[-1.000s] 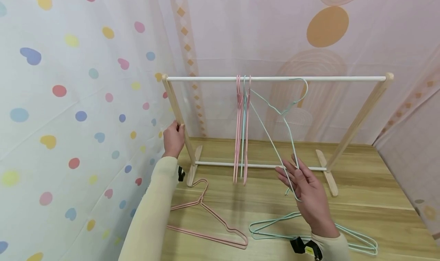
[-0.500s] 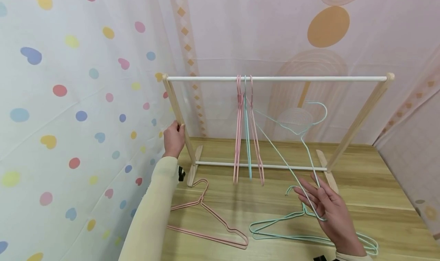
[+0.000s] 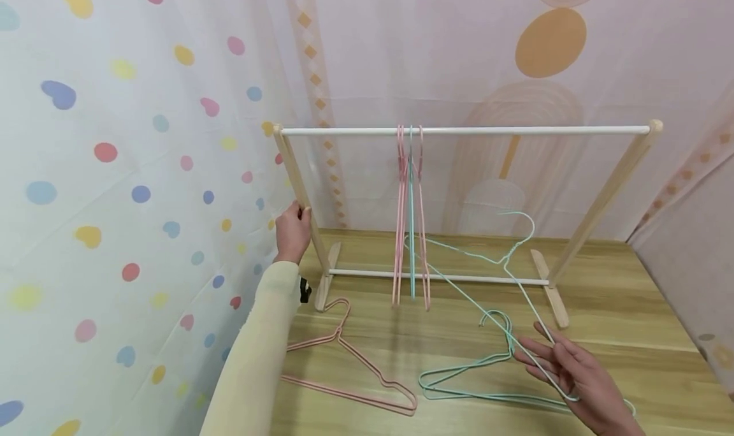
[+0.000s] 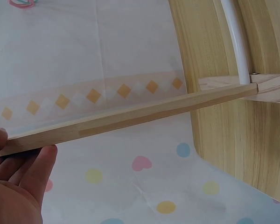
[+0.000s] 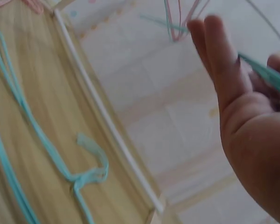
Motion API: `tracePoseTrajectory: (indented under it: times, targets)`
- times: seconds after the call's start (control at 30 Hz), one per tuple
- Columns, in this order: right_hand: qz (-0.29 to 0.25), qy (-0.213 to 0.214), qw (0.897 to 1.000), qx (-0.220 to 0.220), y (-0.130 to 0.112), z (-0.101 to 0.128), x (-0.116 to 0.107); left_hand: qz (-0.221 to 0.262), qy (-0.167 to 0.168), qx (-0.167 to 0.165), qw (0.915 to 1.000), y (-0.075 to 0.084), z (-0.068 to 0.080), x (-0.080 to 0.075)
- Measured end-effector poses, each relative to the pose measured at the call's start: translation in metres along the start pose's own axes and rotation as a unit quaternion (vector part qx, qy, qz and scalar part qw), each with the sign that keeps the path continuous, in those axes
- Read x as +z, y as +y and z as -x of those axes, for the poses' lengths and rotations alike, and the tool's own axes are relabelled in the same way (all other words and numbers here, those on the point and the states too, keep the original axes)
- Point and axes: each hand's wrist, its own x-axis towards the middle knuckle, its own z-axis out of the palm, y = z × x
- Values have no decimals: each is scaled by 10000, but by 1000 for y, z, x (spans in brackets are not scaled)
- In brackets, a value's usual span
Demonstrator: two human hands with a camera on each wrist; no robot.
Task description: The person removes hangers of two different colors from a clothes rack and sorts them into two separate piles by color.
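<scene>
My left hand point(image 3: 292, 233) grips the left wooden post point(image 3: 295, 173) of a small clothes rack; the left wrist view shows thumb and fingers around the post point(image 4: 130, 115). In my right hand point(image 3: 579, 372) is the lower right corner of a mint-green hanger point(image 3: 466, 252), off the rail and tilted with its hook pointing up and right. Its far end overlaps the hanging hangers in the head view. Two pink hangers point(image 3: 398, 232), a mint one point(image 3: 411, 232) and another pink one point(image 3: 423, 232) hang on the white rail point(image 3: 516, 130), left of its middle.
Pink hangers point(image 3: 367, 394) lie on the wooden table point(image 3: 459, 334) at the front left. Stacked mint hangers point(image 3: 470, 394) lie at the front right, under the held one. The rack's lower white bar point(image 3: 355, 273) runs behind them. Printed curtains point(image 3: 172, 232) enclose the left and back.
The right hand has moved right and down, bringing the mint hanger off the rail and lower. The hanging hangers have swung slightly. The left hand stays on the post.
</scene>
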Motion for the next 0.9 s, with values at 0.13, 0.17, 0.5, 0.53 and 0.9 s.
tracePoseTrajectory:
  times: [0.13, 0.17, 0.5, 0.53, 0.9]
  targets:
    - [-152, -174, 9990, 393, -5, 14, -14, 23, 94, 98, 9999, 0, 0, 0]
    - [-95, -208, 9986, 485, -7, 17, -18, 34, 114, 123, 9999, 0, -1, 0]
    - [146, -395, 9900, 1350, -20, 45, -52, 40, 43, 87, 9999, 0, 1, 0]
    - [153, -384, 9892, 1404, -22, 47, -55, 38, 46, 72, 10000, 0, 1, 1]
    - [685, 0, 9628, 2612, -53, 68, -79, 78, 89, 137, 9998, -3, 0, 2]
